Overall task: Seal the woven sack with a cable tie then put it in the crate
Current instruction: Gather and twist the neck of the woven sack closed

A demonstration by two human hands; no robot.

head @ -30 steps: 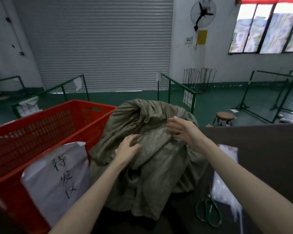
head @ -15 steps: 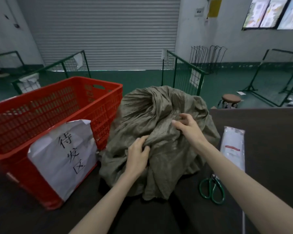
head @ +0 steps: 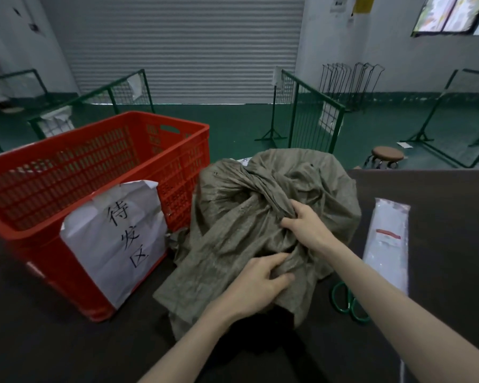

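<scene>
An olive-green woven sack (head: 233, 217) sits bulging on the dark table (head: 53, 341), its loose neck bunched toward me. My right hand (head: 306, 225) grips a gathered fold near the top of the sack. Lower down, my left hand (head: 257, 283) clutches the loose fabric at the near edge. A red plastic crate (head: 67, 172) stands just left of the sack, with a white paper sign (head: 116, 236) taped to its front. A clear packet of white cable ties (head: 387, 241) lies on the table to the right.
Green-handled scissors (head: 349, 302) lie between the sack and the cable tie packet. Beyond the table are green wire fence panels (head: 304, 111), a round stool (head: 387, 156) and a closed roller shutter (head: 183, 45).
The view has tilted down. Both hands have moved nearer me on the sack and closed on the fabric, gathering its neck into a tighter bunch.
</scene>
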